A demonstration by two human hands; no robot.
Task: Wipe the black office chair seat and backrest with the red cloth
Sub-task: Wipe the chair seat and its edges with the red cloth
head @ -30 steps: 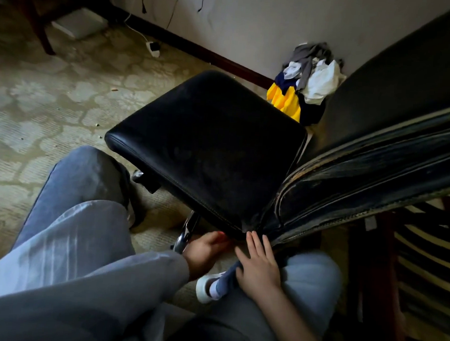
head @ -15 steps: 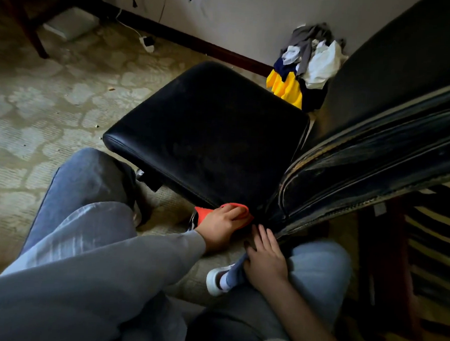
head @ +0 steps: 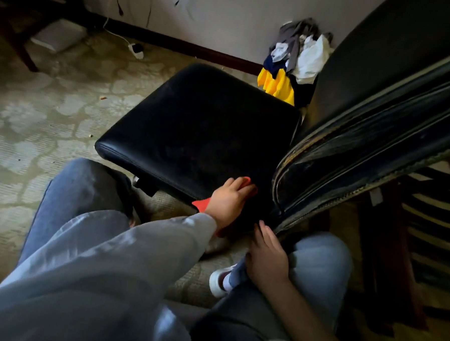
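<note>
Leaning back at a slant from the rear edge of the seat (head: 200, 132), the backrest (head: 395, 82) leaves the whole black cushion open to the person crouched at its near side, which is likely why the wiping begins there and not up on the tall panel. The seat is the broad, flat landmark here. Its dull surface shows no wet track that I can make out, so I judge the job to be at its start, with the backrest not yet touched by the cloth. At the seat's near corner, just beside the joint where the backrest meets it, the left hand (head: 228, 201) lies on the red cloth (head: 200, 203). Its grip is fairly closed, fingers curled down over the bunched fabric and pressing it to the cushion, red showing past the fingertips and again by the wrist. That bunched hold should keep the cloth from sliding out on the slick upholstery. Below the seat's near corner the right hand (head: 266, 258) rests on a bent knee (head: 318, 261) with its grip slack, fingers straight and holding nothing. Its fingertips reach the backrest's lower edge, perhaps to steady the chair, though I cannot tell whether they touch. Beyond the seat's far corner sits a pile of clothes (head: 292, 64).
</note>
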